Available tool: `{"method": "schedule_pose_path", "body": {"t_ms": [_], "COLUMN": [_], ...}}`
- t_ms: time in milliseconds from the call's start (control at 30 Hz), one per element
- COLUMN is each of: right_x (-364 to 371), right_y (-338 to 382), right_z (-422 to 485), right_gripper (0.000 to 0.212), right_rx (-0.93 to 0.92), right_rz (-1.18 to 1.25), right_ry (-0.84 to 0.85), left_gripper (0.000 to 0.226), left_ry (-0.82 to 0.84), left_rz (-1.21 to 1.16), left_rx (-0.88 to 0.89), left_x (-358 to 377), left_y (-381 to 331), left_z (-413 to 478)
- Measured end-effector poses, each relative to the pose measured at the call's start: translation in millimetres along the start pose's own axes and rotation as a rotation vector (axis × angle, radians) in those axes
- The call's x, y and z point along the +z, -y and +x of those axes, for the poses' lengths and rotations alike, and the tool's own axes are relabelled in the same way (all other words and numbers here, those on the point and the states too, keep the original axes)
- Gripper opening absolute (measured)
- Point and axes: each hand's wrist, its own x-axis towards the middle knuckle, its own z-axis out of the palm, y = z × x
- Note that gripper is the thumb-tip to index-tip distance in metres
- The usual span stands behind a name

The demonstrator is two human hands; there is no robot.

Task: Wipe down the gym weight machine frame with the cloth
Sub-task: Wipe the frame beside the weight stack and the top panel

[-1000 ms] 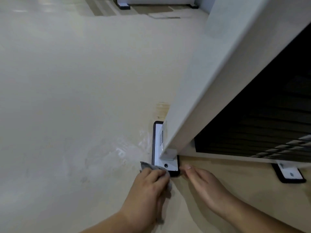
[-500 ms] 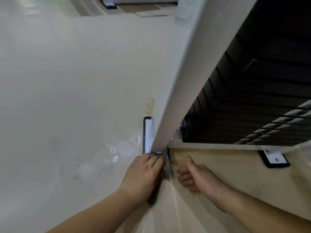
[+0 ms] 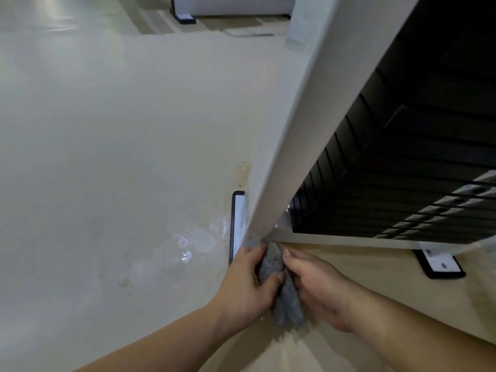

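Note:
A white upright of the weight machine frame (image 3: 290, 135) runs from top right down to its foot plate (image 3: 237, 226) on the floor. A grey cloth (image 3: 271, 260) is bunched at the base of that upright. My left hand (image 3: 248, 285) grips the cloth from the left, thumb across its front. From the right, my right hand (image 3: 315, 285) holds the same cloth, its fingers curled round it. The cloth's lower end (image 3: 288, 310) hangs between my wrists.
Black weight plates (image 3: 389, 189) stack behind the upright, above a white bottom rail (image 3: 375, 241). A second foot plate (image 3: 440, 261) sits on the floor at right. The pale floor (image 3: 107, 157) shows a wet shine near the foot. Another machine's base (image 3: 185, 12) stands far back.
My right hand moved left from the floor and took hold of the cloth. My left hand shifted with the cloth from the foot plate to the base of the upright. The view moved closer.

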Motion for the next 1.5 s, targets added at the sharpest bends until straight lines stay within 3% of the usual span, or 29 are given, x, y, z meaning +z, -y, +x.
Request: {"method": "schedule_pose_path", "body": {"t_ms": [133,200,300,400,467,533,667,767,900,1067,1167,1300,1433,1500], "right_x": [-9,-12,-11,-11,-11,-9,-8,-26,-70,-124,-159,-197,-245,-271], "right_y": [0,-2,-3,-2,0,2,12,33,46,42,33,23,16,17], "right_z": [6,10,9,4,0,-6,-28,-53,-80,-100,-103,-114,-114,-112], "right_gripper": [0.035,0.037,0.038,0.037,0.036,0.034,0.030,0.029,0.023,0.020,0.031,0.023,0.034,0.026], "right_rx": [0.036,0.068,0.114,0.124,0.121,0.100,0.053,0.026,-0.067,-0.106,-0.180,-0.273,-0.338,-0.415], "right_rz": [-0.268,-0.243,-0.260,-0.282,-0.300,-0.307,-0.291,-0.260,-0.217,-0.111,0.142,0.426,0.516,0.532], "right_ry": [-0.143,-0.226,-0.211,-0.193,-0.183,-0.176,-0.065,-0.006,-0.074,-0.233,-0.298,-0.343,-0.616,-0.761], "left_gripper": [0.038,0.036,0.022,0.012,0.013,0.020,0.007,0.012,0.025,0.025,0.024,0.023,0.017,0.011], "left_ry": [-0.016,0.051,0.062,0.005,-0.032,-0.037,0.007,0.089,0.277,0.354,0.409,0.399,0.467,0.421], "left_rz": [0.374,0.592,0.789,0.877,0.791,0.594,-0.168,-0.397,-0.431,-0.206,-0.153,-0.195,-0.250,-0.256], "left_rx": [0.188,0.228,0.276,0.166,-0.071,-0.197,-0.300,-0.344,-0.324,-0.297,-0.262,-0.271,-0.343,-0.339], "left_x": [-10,-12,-14,-31,-45,-51,-37,-22,0,47,83,142,204,226], "left_y": [25,39,46,31,25,16,-32,-70,-114,-155,-182,-217,-239,-250], "left_z": [16,20,22,17,11,6,-9,-9,9,38,51,62,71,77]}}
